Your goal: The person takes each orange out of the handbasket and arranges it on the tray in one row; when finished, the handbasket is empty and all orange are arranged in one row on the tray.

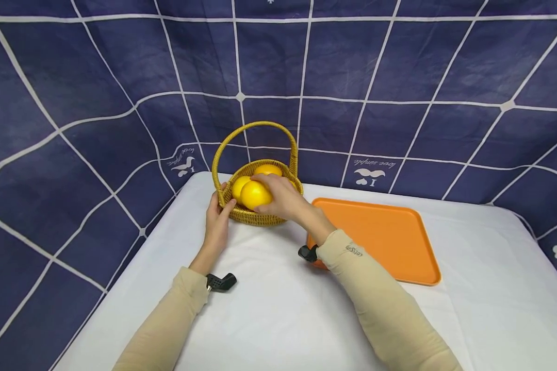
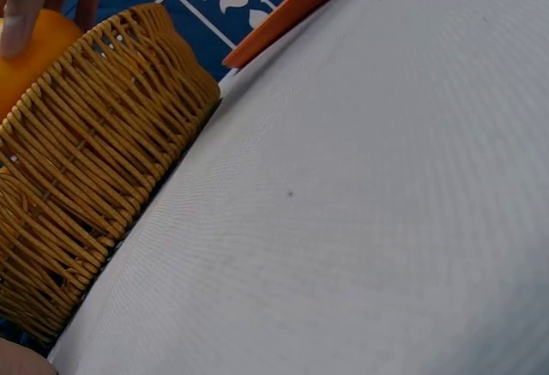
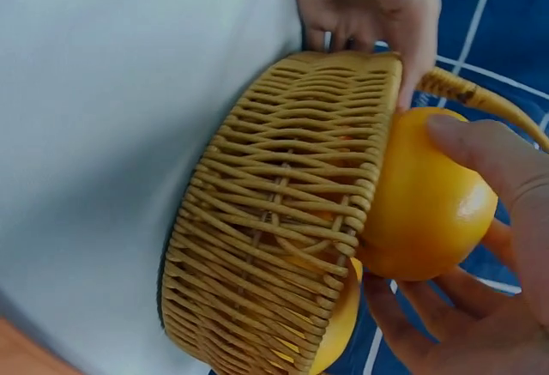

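A woven wicker basket (image 1: 260, 220) with a tall arched handle (image 1: 255, 125) stands on the white cloth, holding several oranges. My right hand (image 1: 285, 197) grips one orange (image 1: 255, 196) at the front of the basket. In the right wrist view, thumb and fingers lie on opposite sides of that orange (image 3: 429, 199), which sits at the basket's rim. Another orange (image 1: 239, 185) lies to its left and one more (image 1: 268, 169) behind it. With the thumb at the rim, my left hand (image 1: 217, 224) holds the basket's left side near the handle's base; its other fingers are partly hidden.
An orange rectangular tray (image 1: 376, 237) lies right of the basket, partly under my right forearm. White cloth (image 1: 269, 309) covers the table. A dark blue curtain (image 1: 353, 62) with white grid lines hangs behind and to the left.
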Action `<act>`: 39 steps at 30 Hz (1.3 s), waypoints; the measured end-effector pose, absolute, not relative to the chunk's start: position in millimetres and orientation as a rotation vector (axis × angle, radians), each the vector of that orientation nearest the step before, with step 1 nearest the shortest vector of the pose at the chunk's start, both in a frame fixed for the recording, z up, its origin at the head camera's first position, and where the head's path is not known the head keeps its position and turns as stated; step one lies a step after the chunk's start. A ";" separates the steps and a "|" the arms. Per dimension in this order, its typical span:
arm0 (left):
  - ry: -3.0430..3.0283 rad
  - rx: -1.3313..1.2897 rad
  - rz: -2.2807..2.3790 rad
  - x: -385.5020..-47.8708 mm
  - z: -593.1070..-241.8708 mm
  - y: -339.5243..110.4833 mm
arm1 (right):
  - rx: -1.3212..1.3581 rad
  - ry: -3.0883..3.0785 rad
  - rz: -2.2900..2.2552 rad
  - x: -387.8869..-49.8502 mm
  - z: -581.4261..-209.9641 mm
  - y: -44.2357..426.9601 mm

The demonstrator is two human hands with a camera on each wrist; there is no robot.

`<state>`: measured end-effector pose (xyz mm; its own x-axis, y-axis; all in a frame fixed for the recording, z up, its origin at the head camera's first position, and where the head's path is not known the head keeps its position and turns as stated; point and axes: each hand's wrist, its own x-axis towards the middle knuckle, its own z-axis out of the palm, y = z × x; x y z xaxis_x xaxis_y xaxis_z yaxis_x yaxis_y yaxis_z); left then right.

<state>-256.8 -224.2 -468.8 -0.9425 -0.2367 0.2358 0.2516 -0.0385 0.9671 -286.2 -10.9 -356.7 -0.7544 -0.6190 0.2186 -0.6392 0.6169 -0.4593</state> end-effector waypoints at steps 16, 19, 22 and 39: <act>-1.930 0.029 -2.021 -258.6 -471.4 -225.6 | 0.634 -2.647 1.272 -273.7 -353.1 38.8; -1.936 0.020 -2.018 -258.1 -471.4 -225.4 | 0.529 -2.666 1.309 -272.9 -355.3 49.4; -1.934 0.008 -2.028 -258.3 -471.2 -225.6 | 0.385 -2.685 1.327 -273.3 -356.9 60.4; -1.962 0.011 -2.028 -258.4 -469.5 -226.7 | -0.111 -2.825 1.187 -287.2 -396.9 103.9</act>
